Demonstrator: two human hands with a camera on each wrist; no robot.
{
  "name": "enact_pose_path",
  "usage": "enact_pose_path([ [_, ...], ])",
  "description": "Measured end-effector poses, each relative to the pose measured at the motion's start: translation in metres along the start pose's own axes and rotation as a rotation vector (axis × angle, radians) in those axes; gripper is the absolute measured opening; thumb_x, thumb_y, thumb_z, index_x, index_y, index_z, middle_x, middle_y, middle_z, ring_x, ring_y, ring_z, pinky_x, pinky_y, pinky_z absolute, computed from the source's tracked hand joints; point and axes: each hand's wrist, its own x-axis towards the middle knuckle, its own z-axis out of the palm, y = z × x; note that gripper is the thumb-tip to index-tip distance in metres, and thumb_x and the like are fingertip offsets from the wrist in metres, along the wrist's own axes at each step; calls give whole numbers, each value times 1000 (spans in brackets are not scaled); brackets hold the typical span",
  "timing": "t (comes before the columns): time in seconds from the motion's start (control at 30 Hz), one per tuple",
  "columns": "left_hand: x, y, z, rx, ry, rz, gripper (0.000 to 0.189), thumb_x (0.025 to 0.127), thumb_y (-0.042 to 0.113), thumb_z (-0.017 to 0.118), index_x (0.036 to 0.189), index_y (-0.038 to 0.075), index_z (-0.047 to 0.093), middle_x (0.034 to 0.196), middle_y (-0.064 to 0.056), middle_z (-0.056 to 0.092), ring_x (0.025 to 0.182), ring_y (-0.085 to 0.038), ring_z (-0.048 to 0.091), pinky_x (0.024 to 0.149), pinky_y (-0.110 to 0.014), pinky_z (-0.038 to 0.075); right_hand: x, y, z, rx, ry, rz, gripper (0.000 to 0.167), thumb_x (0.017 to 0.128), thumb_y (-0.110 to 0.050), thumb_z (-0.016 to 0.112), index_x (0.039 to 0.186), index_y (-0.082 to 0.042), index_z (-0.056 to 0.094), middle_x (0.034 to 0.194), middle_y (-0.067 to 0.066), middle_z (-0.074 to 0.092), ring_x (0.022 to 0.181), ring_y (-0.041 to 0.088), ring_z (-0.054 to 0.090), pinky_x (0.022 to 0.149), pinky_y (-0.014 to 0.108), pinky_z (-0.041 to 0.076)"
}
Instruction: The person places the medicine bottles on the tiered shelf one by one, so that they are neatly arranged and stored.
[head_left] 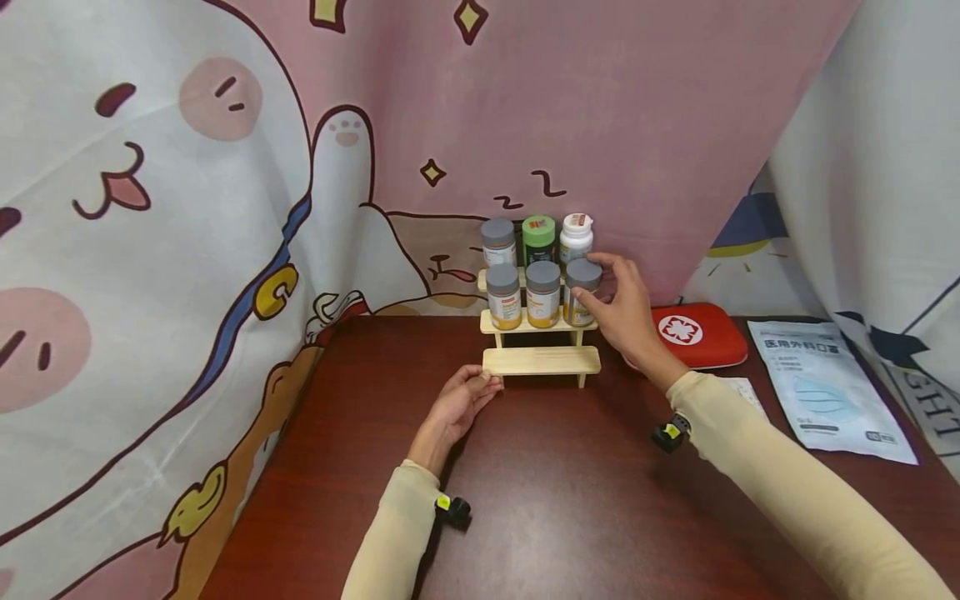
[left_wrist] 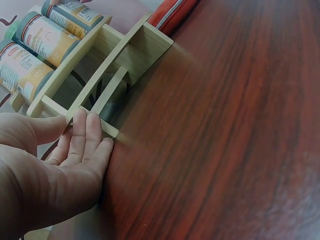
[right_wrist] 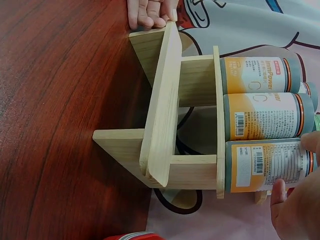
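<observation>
A tiered wooden stand (head_left: 542, 361) stands on the table, its lowest step bare. My left hand (head_left: 457, 403) pinches the left end of that step, thumb on top and fingers beside the leg, as the left wrist view shows. On the middle step stand three grey-capped supplement bottles: a left one (head_left: 504, 297), a centre one (head_left: 543, 295) and a right one (right_wrist: 267, 165). My right hand (head_left: 624, 305) holds the right bottle near its cap, thumb in front and fingers behind. The top step carries a grey-capped bottle (head_left: 498, 242), a green-capped bottle (head_left: 538, 237) and a white bottle (head_left: 577, 237).
Right of the stand lies a red zip case (head_left: 701, 335) with a white emblem. Beyond it is a face mask packet (head_left: 828, 390), and a white paper (head_left: 744, 395) lies partly behind the right sleeve. A printed curtain (head_left: 637, 125) hangs right behind the stand.
</observation>
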Motion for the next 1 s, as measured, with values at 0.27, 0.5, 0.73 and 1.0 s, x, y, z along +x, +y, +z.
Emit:
enact_pose_path([
  [0.27,3,-2,2,21,-6,-7,8,108,8,57,115,9,55,101,-1,74,103,-15,74,122,-48,48,-9,7,-11,54,-35,-16,65,93,-9,81,150,-15,52,145,16,57,128,32,60,84,22,55],
  [0.5,2,-2,4,33,32,-5,7,107,7,59,114,8,56,101,-4,71,100,-17,73,119,-47,51,-19,22,-32,57,-32,3,66,96,-15,79,154,-17,49,150,15,57,136,37,55,90,18,53],
  [0.73,0,-5,5,26,80,8,11,106,5,59,117,4,55,103,-5,66,95,-14,70,118,-47,52,-43,36,-53,-84,-60,14,61,97,-23,78,151,-16,52,149,13,57,136,33,55,91,14,48],
  [1.0,-3,-7,9,54,147,-8,12,105,7,61,116,2,55,100,-6,68,93,-14,72,111,-42,57,-82,38,-62,-252,-235,-17,57,99,-33,76,150,-15,57,148,17,58,136,40,50,106,68,48],
])
